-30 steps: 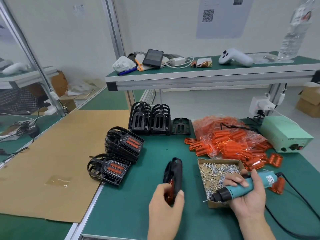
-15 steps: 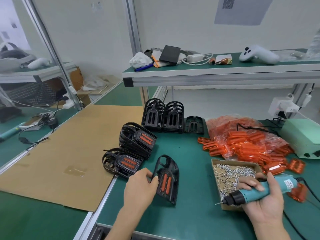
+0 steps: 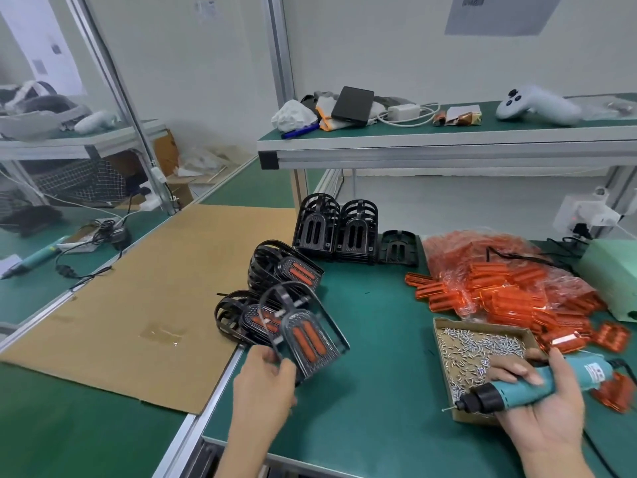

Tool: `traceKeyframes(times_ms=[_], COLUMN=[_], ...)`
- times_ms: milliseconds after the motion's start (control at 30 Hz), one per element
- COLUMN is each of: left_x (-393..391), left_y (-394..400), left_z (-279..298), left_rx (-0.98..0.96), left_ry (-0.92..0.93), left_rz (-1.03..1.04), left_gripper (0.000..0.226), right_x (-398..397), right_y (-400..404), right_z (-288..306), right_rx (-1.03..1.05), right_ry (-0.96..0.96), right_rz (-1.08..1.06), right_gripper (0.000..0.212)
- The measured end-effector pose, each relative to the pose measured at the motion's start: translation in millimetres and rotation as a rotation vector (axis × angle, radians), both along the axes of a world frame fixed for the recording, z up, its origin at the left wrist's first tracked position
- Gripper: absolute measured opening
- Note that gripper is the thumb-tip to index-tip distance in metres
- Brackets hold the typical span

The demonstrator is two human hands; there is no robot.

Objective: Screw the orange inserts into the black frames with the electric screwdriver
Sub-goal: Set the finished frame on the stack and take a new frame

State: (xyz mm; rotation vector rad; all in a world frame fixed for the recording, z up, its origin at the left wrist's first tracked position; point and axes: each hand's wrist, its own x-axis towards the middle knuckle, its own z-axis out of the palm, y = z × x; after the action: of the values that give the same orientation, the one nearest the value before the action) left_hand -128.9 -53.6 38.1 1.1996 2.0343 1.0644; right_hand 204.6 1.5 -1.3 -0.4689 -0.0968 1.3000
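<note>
Two orange strips showed in the black frame (image 3: 306,334) my left hand (image 3: 263,384) gripped by its lower edge, raised beside the finished frames (image 3: 272,294). My right hand (image 3: 541,405) clasped the electric screwdriver (image 3: 517,384) over the screw box (image 3: 482,350).

Nothing here reads clearly. The screwdriver (image 3: 537,382) has a white label just past the right hand's fingers (image 3: 513,369), its marks too blurred to make out. The wall poster (image 3: 496,12) is unreadable too.
</note>
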Motion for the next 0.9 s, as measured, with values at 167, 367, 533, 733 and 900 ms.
traceKeyframes(times_ms=[167, 367, 533, 733, 900], left_x=[-35.9, -45.4, -38.7, -24.3, -22.2], left_y=[22.0, 45.9, 57.1, 60.0, 63.5], left_z=[2.2, -4.4, -13.7, -20.7, -26.3], left_rx=[0.108, 0.076, 0.053, 0.109, 0.111], left_ry=[-0.155, -0.131, -0.038, 0.082, 0.097], left_rz=[0.253, 0.367, 0.376, 0.379, 0.403], left_gripper=[0.025, 0.039, 0.045, 0.046, 0.049], right_x=[-2.5, -1.7, -0.8, 0.3, 2.3], right_y=[1.3, 0.4, -1.3, -1.8, -2.5], right_z=[0.2, 0.4, 0.8, 0.6, -1.2], right_rx=[0.001, -0.002, 0.008, 0.004, 0.02], right_ry=[-0.011, -0.002, -0.007, -0.004, 0.006], right_rz=[-0.003, 0.006, 0.013, 0.009, 0.023], right_gripper=[0.032, 0.031, 0.033, 0.032, 0.032])
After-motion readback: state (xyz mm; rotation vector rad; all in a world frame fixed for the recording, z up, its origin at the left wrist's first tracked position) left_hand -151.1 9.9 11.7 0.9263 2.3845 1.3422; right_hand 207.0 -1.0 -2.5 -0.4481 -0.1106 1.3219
